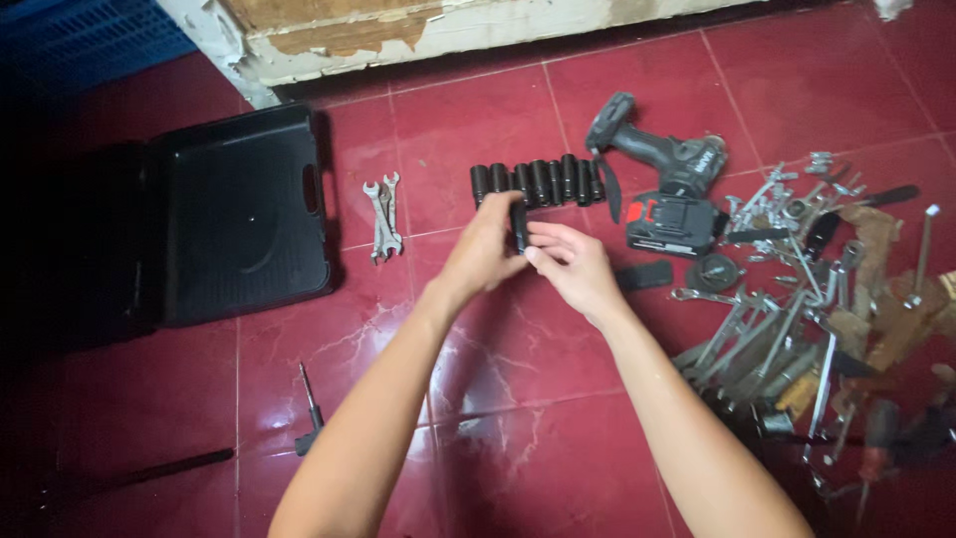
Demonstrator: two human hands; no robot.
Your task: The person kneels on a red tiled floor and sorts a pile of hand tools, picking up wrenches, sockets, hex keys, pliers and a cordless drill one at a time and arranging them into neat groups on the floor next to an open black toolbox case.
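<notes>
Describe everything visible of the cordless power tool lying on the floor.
The cordless power tool is dark grey to black, apparently plastic, with a round nose pointing up-left, a handle and a bulky battery pack with red accents at its base. It lies on its side on the red tiled floor, right of the row of black sockets and left of the heap of metal tools. Neither hand touches it.

Both bare forearms extended forward and converged at centre. The left hand (485, 251) was curled, fingers closed in a grip. The right hand (575, 267) met it, fingertips pinched together.
</notes>
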